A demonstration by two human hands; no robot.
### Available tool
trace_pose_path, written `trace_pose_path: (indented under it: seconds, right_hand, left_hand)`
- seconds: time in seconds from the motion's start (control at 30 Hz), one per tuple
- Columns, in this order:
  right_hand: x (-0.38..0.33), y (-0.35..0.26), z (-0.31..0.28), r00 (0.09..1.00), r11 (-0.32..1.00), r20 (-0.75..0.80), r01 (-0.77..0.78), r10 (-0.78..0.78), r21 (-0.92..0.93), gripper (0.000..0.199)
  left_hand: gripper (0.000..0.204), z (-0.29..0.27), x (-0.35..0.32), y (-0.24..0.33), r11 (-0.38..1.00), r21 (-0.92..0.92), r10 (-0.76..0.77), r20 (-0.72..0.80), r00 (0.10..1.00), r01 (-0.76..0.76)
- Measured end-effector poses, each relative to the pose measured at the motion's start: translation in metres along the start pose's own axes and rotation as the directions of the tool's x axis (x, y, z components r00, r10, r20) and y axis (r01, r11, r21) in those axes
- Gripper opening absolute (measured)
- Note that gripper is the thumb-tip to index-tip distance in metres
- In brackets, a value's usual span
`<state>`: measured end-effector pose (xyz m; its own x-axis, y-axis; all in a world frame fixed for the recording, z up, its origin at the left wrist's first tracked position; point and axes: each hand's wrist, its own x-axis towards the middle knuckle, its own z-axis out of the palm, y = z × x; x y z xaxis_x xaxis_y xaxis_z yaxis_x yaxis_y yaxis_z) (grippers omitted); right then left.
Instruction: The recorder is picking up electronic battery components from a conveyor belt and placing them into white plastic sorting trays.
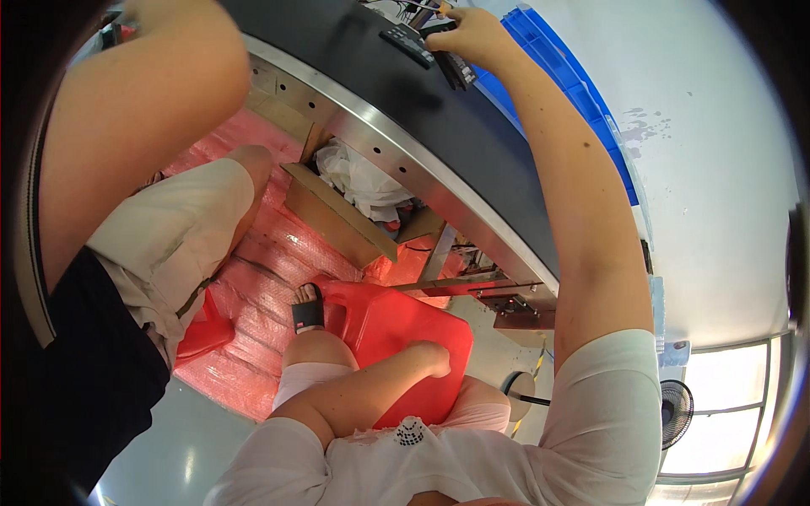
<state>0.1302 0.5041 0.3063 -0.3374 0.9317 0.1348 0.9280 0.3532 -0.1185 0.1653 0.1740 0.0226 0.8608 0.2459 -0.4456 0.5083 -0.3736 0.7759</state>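
Note:
At the upper left my right arm reaches across, elbow bent. My right hand (139,12) is cut off by the top edge, so its fingers do not show. Just beside it is a small dark and red thing (112,34) that I cannot make out. My left hand is out of view. Farther right, a co-worker's hand (477,38) grips a black slab (458,71) with pale key-like marks over the dark bench top (354,80). A similar black slab (407,44) lies beside that hand, near an orange-ended tool (444,8).
Blue plastic trays (561,72) stand along the bench's far side. Below its metal edge (337,122) is a cardboard box (337,215) with white plastic bags (359,177). A seated co-worker in white rests the other hand (434,358) on a red plastic stool (396,316). Pink bubble wrap (253,295) covers floor.

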Motion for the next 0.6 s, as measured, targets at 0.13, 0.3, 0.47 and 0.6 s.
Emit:
trace_pose_path:
  seconds: [0.13, 0.3, 0.47, 0.6]
  right_hand:
    - [0.013, 0.0, 0.014, 0.915, 0.922, -0.221, 0.368, -0.337, 0.121, 0.038]
    - [0.026, 0.008, 0.017, 0.989, 0.987, 0.118, 0.107, -0.093, -0.12, 0.063]
    - [0.015, 0.034, 0.014, 0.968, 0.979, 0.237, -0.037, 0.085, -0.201, 0.055]
    - [0.0, 0.035, 0.01, 0.921, 0.946, 0.332, -0.096, 0.202, -0.31, 0.052]
  left_hand:
    - [0.045, -0.006, -0.004, 0.005, 0.999, 0.025, 0.045, 0.002, 0.999, -0.045]
    - [0.04, -0.008, -0.009, 0.004, 0.999, 0.022, -0.04, 0.057, 0.998, 0.038]
    - [0.041, -0.002, -0.003, 0.003, 0.999, 0.019, -0.041, 0.023, 0.999, 0.041]
    - [0.045, 0.001, -0.002, 0.001, 0.999, 0.018, -0.027, -0.02, 0.999, 0.027]
